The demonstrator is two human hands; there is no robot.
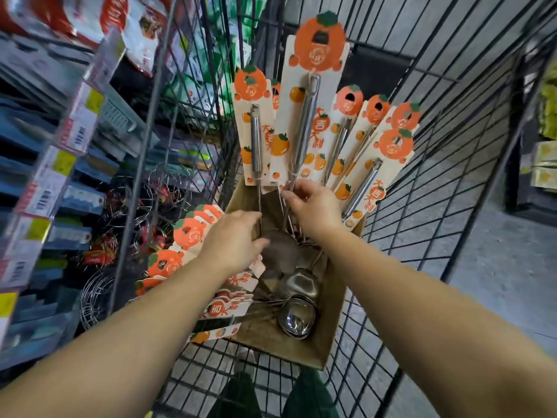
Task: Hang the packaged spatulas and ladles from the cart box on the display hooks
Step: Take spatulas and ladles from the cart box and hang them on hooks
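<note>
Steel ladles on orange-fruit cards [304, 116] stand at brown cardboard box [328, 321] far edge | right hand [313, 203] pinches one shaft | left hand [233, 239] fingers loosely curled, reaching another | lift straight, untangle bowls

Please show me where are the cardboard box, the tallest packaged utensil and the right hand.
cardboard box [328, 333], head view, on its right inner wall.
tallest packaged utensil [307, 116], head view, on its steel handle.
right hand [313, 203], head view, on the back of the hand.
</note>
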